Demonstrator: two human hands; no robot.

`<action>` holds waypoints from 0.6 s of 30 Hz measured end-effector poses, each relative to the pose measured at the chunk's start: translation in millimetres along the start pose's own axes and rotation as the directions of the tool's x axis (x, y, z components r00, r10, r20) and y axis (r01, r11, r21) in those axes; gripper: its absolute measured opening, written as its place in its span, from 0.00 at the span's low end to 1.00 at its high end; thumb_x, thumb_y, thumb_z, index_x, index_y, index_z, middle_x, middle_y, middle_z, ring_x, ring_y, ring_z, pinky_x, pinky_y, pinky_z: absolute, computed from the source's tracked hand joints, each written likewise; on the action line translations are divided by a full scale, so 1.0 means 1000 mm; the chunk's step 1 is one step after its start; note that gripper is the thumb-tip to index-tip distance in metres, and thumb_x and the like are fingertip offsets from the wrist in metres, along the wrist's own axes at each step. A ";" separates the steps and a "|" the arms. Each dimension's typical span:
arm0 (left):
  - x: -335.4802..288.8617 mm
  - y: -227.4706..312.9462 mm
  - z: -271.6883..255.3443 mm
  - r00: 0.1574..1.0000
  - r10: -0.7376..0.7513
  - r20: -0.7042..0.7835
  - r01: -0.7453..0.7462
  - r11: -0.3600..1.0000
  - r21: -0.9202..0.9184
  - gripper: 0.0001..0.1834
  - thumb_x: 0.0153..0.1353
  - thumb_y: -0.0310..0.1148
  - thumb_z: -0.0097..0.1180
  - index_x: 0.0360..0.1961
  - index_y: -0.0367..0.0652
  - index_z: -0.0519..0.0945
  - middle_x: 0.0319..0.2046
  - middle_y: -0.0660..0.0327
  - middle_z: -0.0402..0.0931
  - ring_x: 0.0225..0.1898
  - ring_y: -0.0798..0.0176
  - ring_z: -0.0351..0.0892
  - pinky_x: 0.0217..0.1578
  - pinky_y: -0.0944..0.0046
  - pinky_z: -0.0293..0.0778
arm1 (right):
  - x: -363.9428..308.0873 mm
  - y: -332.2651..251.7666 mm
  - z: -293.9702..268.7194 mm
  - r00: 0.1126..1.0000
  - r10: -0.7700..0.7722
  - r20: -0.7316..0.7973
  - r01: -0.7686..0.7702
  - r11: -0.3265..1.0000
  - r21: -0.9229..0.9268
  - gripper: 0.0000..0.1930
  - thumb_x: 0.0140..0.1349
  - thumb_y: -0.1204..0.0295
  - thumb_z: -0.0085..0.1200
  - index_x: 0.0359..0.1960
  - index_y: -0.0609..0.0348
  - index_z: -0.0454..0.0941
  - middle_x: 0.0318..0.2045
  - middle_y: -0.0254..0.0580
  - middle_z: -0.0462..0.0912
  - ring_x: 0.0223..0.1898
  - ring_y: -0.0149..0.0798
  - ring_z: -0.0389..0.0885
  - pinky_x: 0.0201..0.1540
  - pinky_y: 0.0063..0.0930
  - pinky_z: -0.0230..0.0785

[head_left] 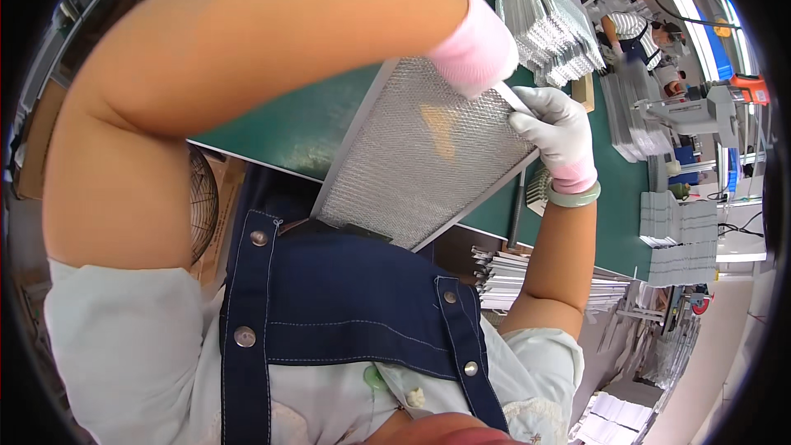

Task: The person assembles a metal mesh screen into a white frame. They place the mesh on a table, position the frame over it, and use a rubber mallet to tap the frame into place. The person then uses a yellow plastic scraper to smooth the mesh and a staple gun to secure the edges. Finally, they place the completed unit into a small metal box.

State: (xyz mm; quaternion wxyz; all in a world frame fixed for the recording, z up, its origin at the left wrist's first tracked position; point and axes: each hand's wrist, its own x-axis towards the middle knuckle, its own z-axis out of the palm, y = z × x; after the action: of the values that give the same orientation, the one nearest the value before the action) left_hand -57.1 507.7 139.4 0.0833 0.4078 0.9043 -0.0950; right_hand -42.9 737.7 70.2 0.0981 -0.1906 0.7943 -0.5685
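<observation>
A flat mesh filter panel [395, 156] with a thin metal frame lies tilted across the table's near edge, its close corner by my apron. At its far end, my right hand [560, 128], in a white glove with a pink cuff, pinches a narrow whitish frame strip [516, 99] between thumb and fingers. My left hand [486, 70], gloved the same way, reaches over from the left and sits at the strip's other end. Its fingers are hidden behind the wrist and cuff. A yellowish patch [441, 130] shows on the mesh.
Stacked mesh panels [548, 21] stand on the green table [280, 132] beyond my hands. An orange-and-grey tool [725, 107] is at the right, near more stacks [680, 235]. Frame strips [503, 276] lie below the table edge. Another person [638, 37] works at the far right.
</observation>
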 end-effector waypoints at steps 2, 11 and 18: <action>-0.011 0.000 -0.012 0.997 -0.023 0.071 0.023 1.000 -0.001 0.18 0.59 0.44 0.60 0.41 0.39 0.82 0.33 0.54 0.82 0.39 0.52 0.83 0.41 0.53 0.77 | 0.001 -0.004 0.006 0.999 -0.005 0.044 0.005 1.000 -0.002 0.17 0.56 0.82 0.65 0.49 0.68 0.80 0.41 0.39 0.85 0.41 0.26 0.81 0.49 0.22 0.73; -0.040 -0.009 0.014 0.987 -0.158 0.010 0.157 0.975 -0.155 0.18 0.66 0.44 0.54 0.46 0.40 0.78 0.38 0.52 0.81 0.44 0.50 0.82 0.46 0.54 0.75 | 0.017 -0.006 0.004 0.988 0.012 0.154 -0.003 0.998 -0.061 0.18 0.56 0.81 0.66 0.49 0.67 0.80 0.41 0.37 0.85 0.41 0.26 0.81 0.48 0.22 0.73; -0.043 -0.017 0.016 0.997 -0.076 0.025 0.080 0.959 -0.272 0.17 0.66 0.43 0.52 0.44 0.39 0.78 0.36 0.52 0.81 0.42 0.49 0.81 0.44 0.54 0.75 | 0.010 -0.005 0.002 0.987 0.036 0.156 -0.028 0.998 -0.052 0.18 0.56 0.80 0.66 0.49 0.66 0.80 0.41 0.37 0.85 0.41 0.26 0.81 0.49 0.23 0.73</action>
State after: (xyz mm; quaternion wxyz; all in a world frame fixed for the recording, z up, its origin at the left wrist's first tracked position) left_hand -40.7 461.2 135.4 0.1414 0.3556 0.9235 0.0244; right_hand -50.3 730.6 74.6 0.1644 -0.2244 0.8010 -0.5301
